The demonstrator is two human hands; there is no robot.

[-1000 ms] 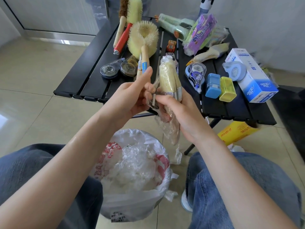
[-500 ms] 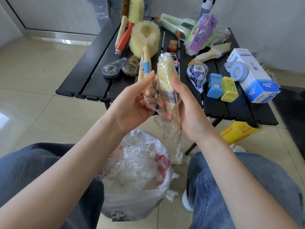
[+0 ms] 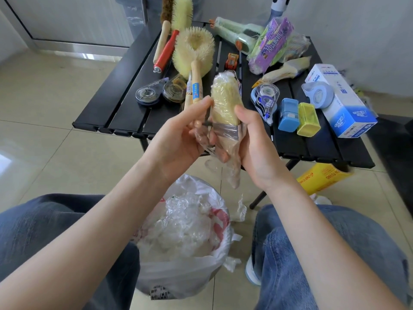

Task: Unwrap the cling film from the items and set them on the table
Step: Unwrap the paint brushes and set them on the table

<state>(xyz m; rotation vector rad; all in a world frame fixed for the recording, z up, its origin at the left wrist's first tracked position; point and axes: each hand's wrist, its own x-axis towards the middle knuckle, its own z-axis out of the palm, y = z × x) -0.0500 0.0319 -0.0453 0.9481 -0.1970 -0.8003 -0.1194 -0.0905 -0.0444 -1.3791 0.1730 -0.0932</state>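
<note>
Between the knees a bag [image 3: 178, 276] of film stands on the floor before the surface [image 3: 125, 108], brushes [image 3: 193, 50] lying left, boxes [image 3: 342, 104] right.

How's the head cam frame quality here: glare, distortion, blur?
Head view: bright window glare on the glossy beige floor tiles at left; wide-angle bending along the black slatted table edges; soft daylight, faint shadows; the cling-wrapped yellow-bristled paintbrush between left hand and right hand stays sharp, film sheen mild.
</note>
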